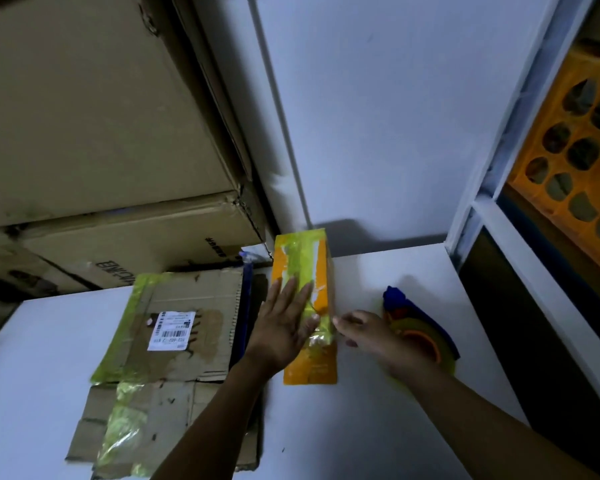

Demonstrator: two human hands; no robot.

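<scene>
While a yellow-green adhesive tape strip (300, 261) already runs along its top face, the flat orange rectangular packet (321, 289) lies on the white tabletop (361, 427) under the left hand (284, 323), whose straight, spread fingers press it and grip nothing. Long axis: away from the person, far end toward the wall. Right hand (374, 336): just beside the packet, fingers toward its edge; hold on the blue-and-orange tape dispenser (426, 337) behind it cannot be told. Judged: taping well advanced, near end left.

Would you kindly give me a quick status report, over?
Left hand flat on orange box. Right hand at its edge, grip unclear. Tape dispenser close behind.
</scene>
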